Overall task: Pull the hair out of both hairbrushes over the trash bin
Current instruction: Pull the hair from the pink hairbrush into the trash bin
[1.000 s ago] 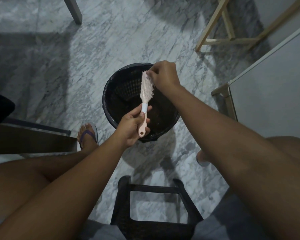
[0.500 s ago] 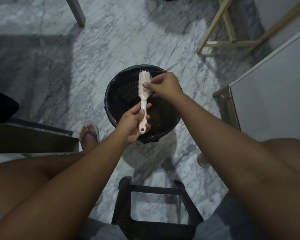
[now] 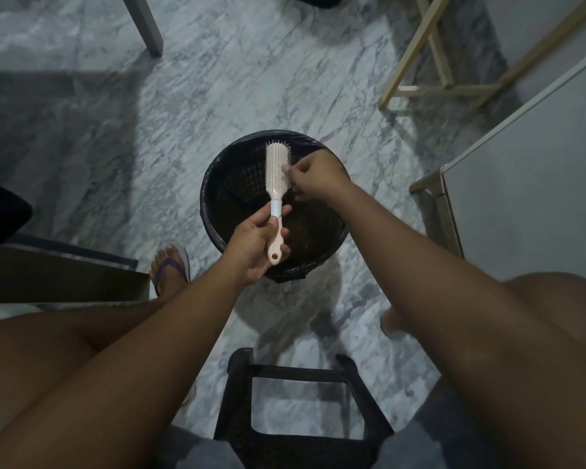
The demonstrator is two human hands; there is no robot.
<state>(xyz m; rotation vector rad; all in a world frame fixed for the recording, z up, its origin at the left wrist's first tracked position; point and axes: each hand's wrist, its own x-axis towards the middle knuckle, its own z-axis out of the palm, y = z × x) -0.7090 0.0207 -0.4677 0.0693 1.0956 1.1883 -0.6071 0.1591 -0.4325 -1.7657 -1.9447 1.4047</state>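
Over the bin (image 3: 217,211) the left hand (image 3: 256,247) is closed around the pink handle of the brush (image 3: 277,174), thumb pressed on the white collar just above the grip. From there the brush stands up and away from the person, bristles facing the camera, its head above the far half of the bin's mouth. At the head's right edge the right hand (image 3: 313,176) pinches with thumb and forefinger, fingertips (image 3: 286,168) touching the bristles; the other fingers curl under. Whether any hair is caught in that pinch cannot be told.

Round and black, the bin wears a dark bag folded over its rim, and a lattice wall shows inside at the far side. Its bottom is dark with a few pale specks; nothing more can be made out. It stands on the marble floor (image 3: 217,79), between the person's knees and ahead of a black stool (image 3: 237,370). A sandalled foot (image 3: 168,269) rests left of it.
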